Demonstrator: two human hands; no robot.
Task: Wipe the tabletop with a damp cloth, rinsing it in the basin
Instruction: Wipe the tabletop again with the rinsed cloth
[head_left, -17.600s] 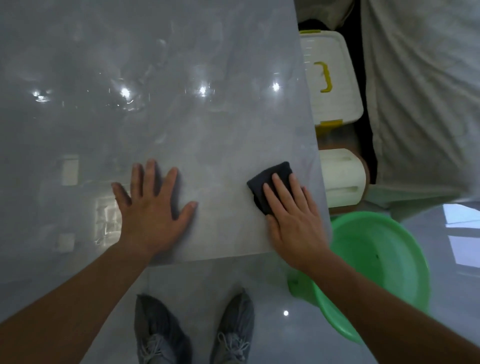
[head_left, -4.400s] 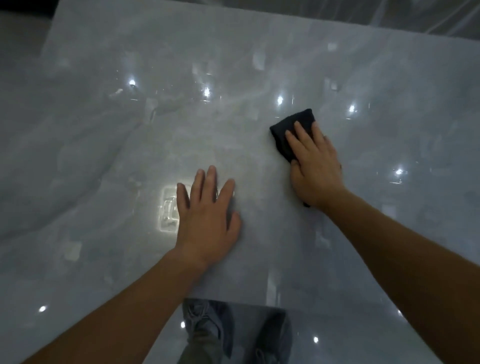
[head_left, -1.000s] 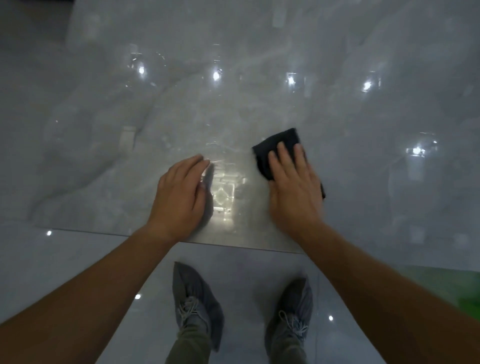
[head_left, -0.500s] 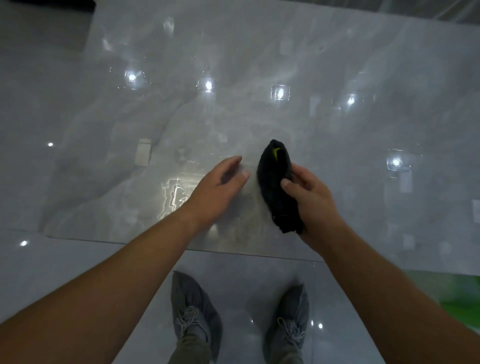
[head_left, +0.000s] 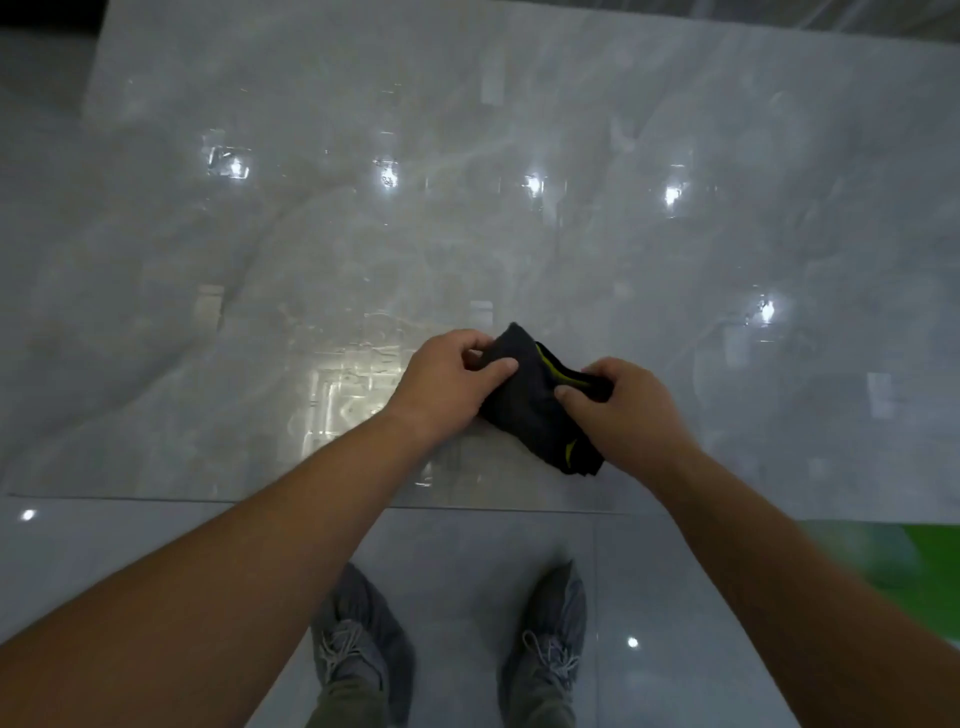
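Since a moment ago the left hand (head_left: 447, 384) has come off the table (head_left: 467, 249) and joined the cloth (head_left: 530, 410). Now it pinches the cloth's left edge and the right hand (head_left: 621, 413) pinches the other edge; both grips are closed on it, just above the table's near edge. It seems a refolding step; next, I think, a fresh side goes down, or a rinse in the green basin (head_left: 919, 566) at the right.

I hold the dark, yellow-trimmed cloth (head_left: 524, 415) bunched above the glossy grey tabletop (head_left: 519, 249), green basin (head_left: 893, 566) blurred at lower right.
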